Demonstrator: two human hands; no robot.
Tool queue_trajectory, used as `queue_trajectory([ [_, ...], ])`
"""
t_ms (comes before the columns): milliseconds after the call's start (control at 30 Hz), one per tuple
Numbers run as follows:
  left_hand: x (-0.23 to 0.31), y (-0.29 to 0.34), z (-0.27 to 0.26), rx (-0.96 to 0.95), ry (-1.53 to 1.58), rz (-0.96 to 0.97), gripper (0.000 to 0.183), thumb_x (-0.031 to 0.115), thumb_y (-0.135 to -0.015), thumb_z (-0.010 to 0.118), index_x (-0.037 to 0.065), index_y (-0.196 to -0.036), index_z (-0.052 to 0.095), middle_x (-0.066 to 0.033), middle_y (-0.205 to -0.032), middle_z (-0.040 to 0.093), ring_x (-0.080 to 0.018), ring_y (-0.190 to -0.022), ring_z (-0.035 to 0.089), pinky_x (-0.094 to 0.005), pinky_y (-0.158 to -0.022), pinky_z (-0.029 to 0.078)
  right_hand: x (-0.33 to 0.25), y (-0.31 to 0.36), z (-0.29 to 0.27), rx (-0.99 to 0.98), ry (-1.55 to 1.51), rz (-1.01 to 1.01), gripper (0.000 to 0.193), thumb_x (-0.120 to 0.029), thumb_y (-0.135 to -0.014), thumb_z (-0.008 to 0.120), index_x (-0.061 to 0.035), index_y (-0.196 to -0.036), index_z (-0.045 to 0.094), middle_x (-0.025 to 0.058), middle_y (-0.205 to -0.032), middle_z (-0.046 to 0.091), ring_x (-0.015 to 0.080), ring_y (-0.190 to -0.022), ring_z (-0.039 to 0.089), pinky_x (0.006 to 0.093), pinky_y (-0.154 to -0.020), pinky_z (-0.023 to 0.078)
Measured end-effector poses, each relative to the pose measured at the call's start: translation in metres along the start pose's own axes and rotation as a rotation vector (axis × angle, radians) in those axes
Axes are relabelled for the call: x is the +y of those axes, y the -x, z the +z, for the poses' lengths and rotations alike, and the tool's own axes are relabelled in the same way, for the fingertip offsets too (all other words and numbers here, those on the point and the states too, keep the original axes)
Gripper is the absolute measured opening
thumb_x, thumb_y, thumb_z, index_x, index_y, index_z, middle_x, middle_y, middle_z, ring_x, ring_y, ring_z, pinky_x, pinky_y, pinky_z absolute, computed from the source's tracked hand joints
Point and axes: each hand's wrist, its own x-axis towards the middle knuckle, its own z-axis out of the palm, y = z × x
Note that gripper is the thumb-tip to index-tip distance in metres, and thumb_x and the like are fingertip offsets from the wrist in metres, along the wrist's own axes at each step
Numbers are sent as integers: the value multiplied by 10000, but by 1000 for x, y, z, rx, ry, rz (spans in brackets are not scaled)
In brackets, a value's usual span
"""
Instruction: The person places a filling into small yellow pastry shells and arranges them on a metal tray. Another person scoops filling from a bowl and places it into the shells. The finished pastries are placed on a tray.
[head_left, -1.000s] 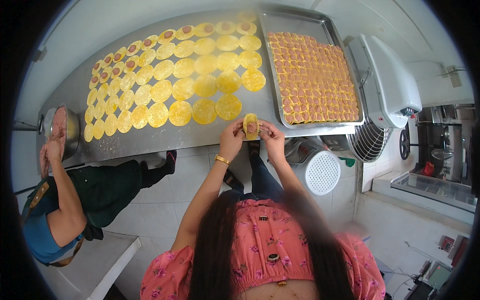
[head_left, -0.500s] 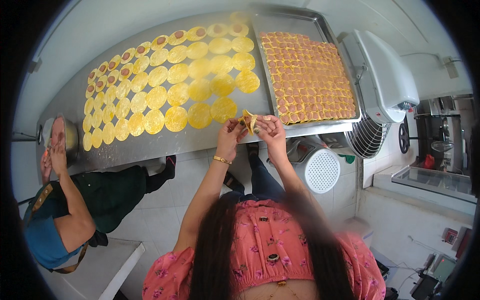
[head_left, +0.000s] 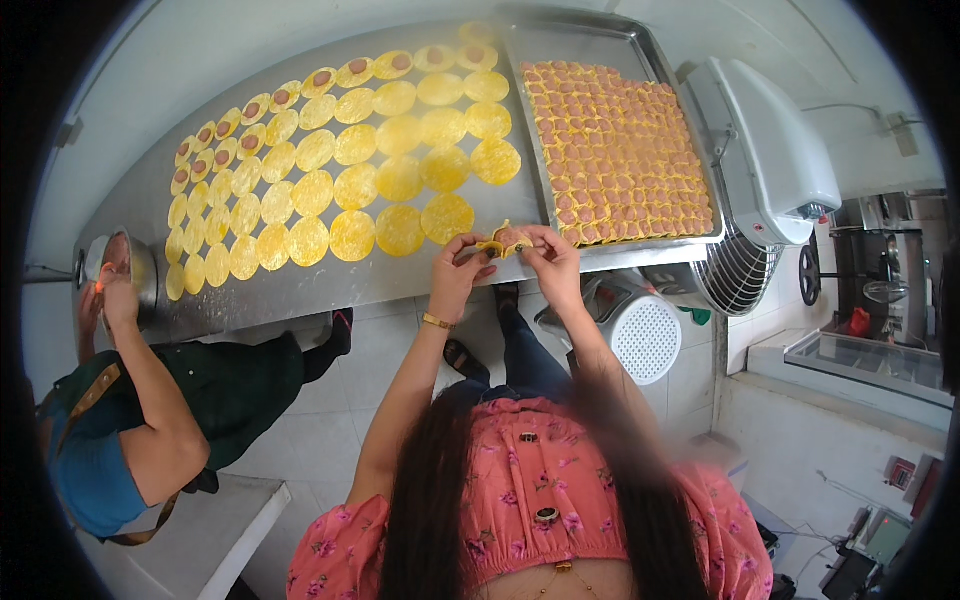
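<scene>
My left hand (head_left: pixel 460 272) and my right hand (head_left: pixel 553 266) meet at the table's near edge, fingers pinched on one open-topped dumpling (head_left: pixel 507 240). Its yellow wrapper is gathered around pinkish meat filling, with pleated edges sticking out. Left of my hands, round yellow wrappers (head_left: pixel 398 231) lie in rows on the metal table (head_left: pixel 310 285). Wrappers in the far rows carry small balls of meat (head_left: pixel 401 62); the nearer ones are bare. Just beyond my right hand, a metal tray (head_left: pixel 590 38) holds tightly packed rows of finished-looking dumplings (head_left: pixel 620 150).
A co-worker's hands (head_left: pixel 118 298) are at a metal bowl (head_left: pixel 146 275) of meat at the table's left end. A white mixer (head_left: pixel 775 150) with a wire guard (head_left: pixel 738 278) stands right of the tray. Below the table edge is a white round stool (head_left: pixel 645 340).
Both my hands have turned the dumpling, and its meat top now shows between my fingers. At the left, the co-worker's hands have shifted over the bowl.
</scene>
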Motion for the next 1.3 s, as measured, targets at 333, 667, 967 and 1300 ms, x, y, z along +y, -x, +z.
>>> queue_trajectory([
  [333,-26,-12,-19,-52,-644,245,242,-73,-697,668,12,-919,622,-66,-979,629,-168,-870,647,-284,-726,552,21,-11,5,-64,366,-121,423,61,-668,694,-14,-1072,593,127,-948,634,205,-859,636,294,-769,513],
  [667,-18,2,-21,-141,-526,105,393,-108,-732,629,15,-1090,524,-74,-1026,617,-140,-921,631,-272,-774,543,3,-2,-1,-171,604,-212,433,71,-613,644,-32,-1032,601,103,-968,578,272,-881,581,336,-750,494],
  [967,-27,1,-24,-24,-740,139,151,-58,-763,633,-7,-898,592,-76,-927,654,-127,-796,652,-247,-675,523,2,13,-5,-186,860,-538,389,71,-663,618,-85,-1018,639,76,-979,593,263,-940,554,344,-773,476],
  [1300,-10,7,-12,-141,-825,404,160,-33,-730,657,-5,-863,573,-54,-901,662,-157,-704,632,-264,-640,524,21,20,-6,39,639,-275,283,63,-669,635,-16,-940,619,114,-861,604,265,-753,601,322,-692,497],
])
